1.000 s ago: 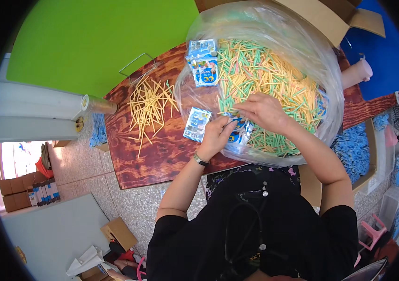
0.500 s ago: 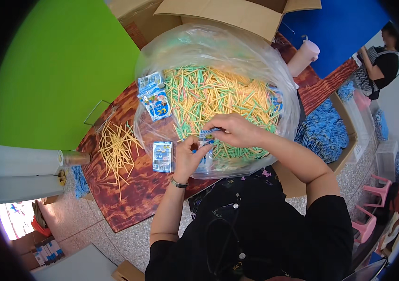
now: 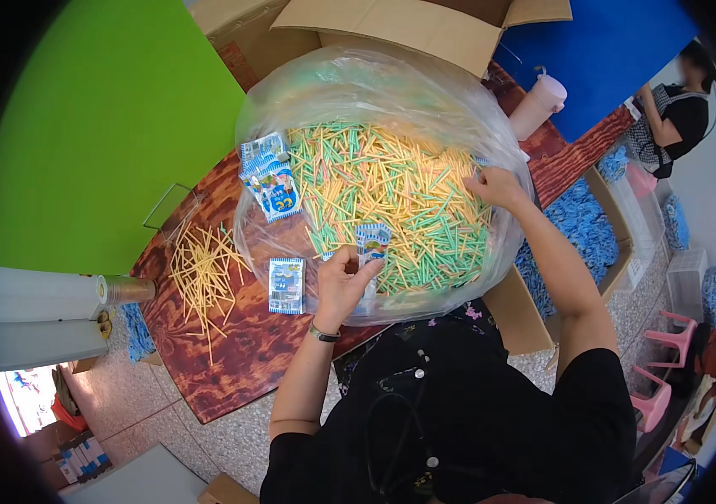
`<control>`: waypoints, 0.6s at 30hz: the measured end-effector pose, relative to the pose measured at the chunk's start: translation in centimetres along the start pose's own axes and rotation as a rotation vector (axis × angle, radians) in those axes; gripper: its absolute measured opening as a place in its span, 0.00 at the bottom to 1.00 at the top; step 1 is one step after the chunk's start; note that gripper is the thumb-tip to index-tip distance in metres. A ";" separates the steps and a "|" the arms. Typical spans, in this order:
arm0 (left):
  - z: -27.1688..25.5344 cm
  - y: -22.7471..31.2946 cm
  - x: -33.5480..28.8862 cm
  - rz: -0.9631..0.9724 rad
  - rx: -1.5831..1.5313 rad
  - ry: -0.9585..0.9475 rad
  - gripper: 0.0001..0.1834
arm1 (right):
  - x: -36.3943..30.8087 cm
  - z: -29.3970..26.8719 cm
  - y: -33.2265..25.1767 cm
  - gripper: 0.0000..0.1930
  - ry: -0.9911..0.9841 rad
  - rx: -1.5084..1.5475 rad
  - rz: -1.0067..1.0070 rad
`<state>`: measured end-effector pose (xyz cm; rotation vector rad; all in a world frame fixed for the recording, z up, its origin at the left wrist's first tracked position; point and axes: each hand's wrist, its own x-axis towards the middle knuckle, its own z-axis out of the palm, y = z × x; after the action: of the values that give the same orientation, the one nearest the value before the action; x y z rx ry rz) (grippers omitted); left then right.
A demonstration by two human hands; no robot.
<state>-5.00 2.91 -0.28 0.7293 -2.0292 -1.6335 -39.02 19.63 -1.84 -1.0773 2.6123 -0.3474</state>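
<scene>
Straws in green, yellow and orange fill a big clear plastic bag that lies open on a dark red wooden table, just in front of the person. The left hand is at the near edge of the bag and its fingers are closed around a small blue and white packet, which stands up from the hand over the straws. The right hand is at the right side of the pile, on the straws near the wall of the bag; its fingers are bent, and a light thing seems to sit between them, but I cannot tell if it grips something. A second small packet lies flat on the table just left of the left hand, apart from it. Some more packets of the same kind lie in a little heap at the left rim of the bag. Further left on the table, a loose bunch of yellow straws is spread out. Behind the bag there is an open cardboard box, and a pale pink bottle stands at the far right of the table. Beside the table on the right, another cardboard box holds blue things. Another person sits at the far right.
</scene>
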 end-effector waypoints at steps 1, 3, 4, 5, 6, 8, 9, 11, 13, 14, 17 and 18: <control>-0.1 0.1 0.0 -0.014 -0.010 -0.009 0.16 | 0.0 -0.1 -0.1 0.30 -0.037 0.014 0.025; -0.2 0.2 -0.1 -0.008 0.005 0.000 0.16 | -0.1 -0.5 -1.2 0.31 -0.079 0.027 0.041; -0.2 0.1 -0.2 -0.001 0.018 0.004 0.16 | -0.4 -0.9 -1.5 0.31 -0.086 0.032 0.063; -0.2 0.1 -0.2 0.000 0.018 0.006 0.16 | -0.8 -1.2 -2.1 0.31 -0.092 0.038 0.086; -0.2 0.0 -0.1 0.001 0.013 0.001 0.16 | -0.9 -1.0 -2.4 0.31 -0.091 0.037 0.084; -0.4 -0.1 -0.2 0.003 0.008 -0.002 0.16 | -0.9 -0.8 -3.1 0.31 -0.048 -0.062 0.116; -0.5 -0.2 -0.2 0.018 0.049 -0.032 0.12 | -0.9 -0.9 -3.2 0.31 -0.048 -0.062 0.115; -0.6 0.0 -0.2 0.036 0.090 -0.061 0.09 | -0.8 -1.3 -3.3 0.33 -0.148 -0.048 0.114; -0.6 0.7 -0.1 0.037 0.117 -0.079 0.09 | -0.2 -0.9 -2.4 0.31 -0.148 -0.034 0.100; -0.6 0.8 -0.2 0.038 0.118 -0.076 0.09 | -0.1 -0.9 -2.5 0.29 -0.152 -0.020 0.081; -0.4 0.8 -0.3 0.015 0.049 -0.064 0.09 | 0.0 -0.9 -2.7 0.24 -0.149 0.119 0.012; -0.3 0.6 -0.3 0.035 0.030 -0.037 0.12 | 0.3 -0.7 -2.4 0.24 -0.147 0.119 0.010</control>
<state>-4.70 2.95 0.33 0.6750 -2.0843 -1.6119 -37.89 17.86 -0.48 -1.0101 2.4348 -0.4004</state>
